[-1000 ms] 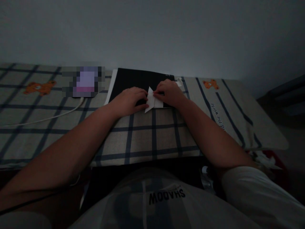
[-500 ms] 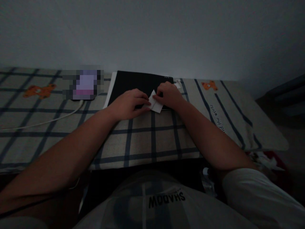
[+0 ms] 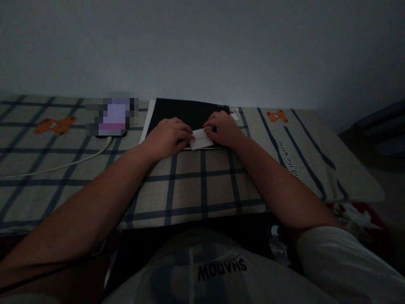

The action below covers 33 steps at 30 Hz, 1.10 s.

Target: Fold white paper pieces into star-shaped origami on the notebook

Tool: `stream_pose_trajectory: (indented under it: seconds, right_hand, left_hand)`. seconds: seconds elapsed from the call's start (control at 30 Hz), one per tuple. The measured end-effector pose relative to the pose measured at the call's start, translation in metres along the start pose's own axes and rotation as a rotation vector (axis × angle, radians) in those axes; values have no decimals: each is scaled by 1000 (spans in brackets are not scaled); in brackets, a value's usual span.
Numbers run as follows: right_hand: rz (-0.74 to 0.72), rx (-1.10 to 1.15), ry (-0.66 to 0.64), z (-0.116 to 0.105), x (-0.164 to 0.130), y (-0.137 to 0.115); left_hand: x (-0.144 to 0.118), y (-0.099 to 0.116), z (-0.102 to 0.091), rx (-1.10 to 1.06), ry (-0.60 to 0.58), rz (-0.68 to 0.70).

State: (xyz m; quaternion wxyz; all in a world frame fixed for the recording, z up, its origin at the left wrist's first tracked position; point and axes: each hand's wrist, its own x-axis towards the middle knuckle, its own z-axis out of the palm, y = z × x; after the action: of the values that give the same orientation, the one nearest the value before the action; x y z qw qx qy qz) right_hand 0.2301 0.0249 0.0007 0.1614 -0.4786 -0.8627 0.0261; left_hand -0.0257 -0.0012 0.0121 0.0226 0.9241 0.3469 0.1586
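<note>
Head view, dim light. One small folded white paper piece [image 3: 201, 139] lies flat in the upper middle of the frame, on the near edge of a black flat rectangular board [image 3: 186, 113]. Left hand [image 3: 167, 136] is palm down just left of the paper, its grip pressed together with fingertips touching the paper's left edge. Right hand [image 3: 223, 128] is at the paper's right and far edge, fingers curled and pressing on it; neither hand lifts it. Count: one paper, one board, two hands, one white cable [image 3: 60, 160] at left centre, one blurred purple-lit device [image 3: 112, 115] at upper left. All sit on a beige cloth with dark blue check lines and orange bear prints [image 3: 202, 181] covering the tabletop. Plain grey wall [image 3: 202, 46] fills the top of the frame.
</note>
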Motion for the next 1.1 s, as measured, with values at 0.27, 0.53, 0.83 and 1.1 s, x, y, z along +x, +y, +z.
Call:
stream_pose_trajectory:
  seconds: [0.27, 0.53, 0.83, 1.1]
  right_hand:
    - [65, 144, -34, -2, 4, -5]
    - [122, 212, -45, -2, 2, -9]
    - [161, 182, -158, -10, 3, -17]
    - [175, 284, -140, -6, 4, -17]
  left_hand:
    - [-2, -5, 3, 98, 29, -125]
    - [-1, -3, 2, 65, 14, -127]
    - [0, 0, 3, 113, -3, -132]
    - [-2, -1, 5, 117, 45, -125]
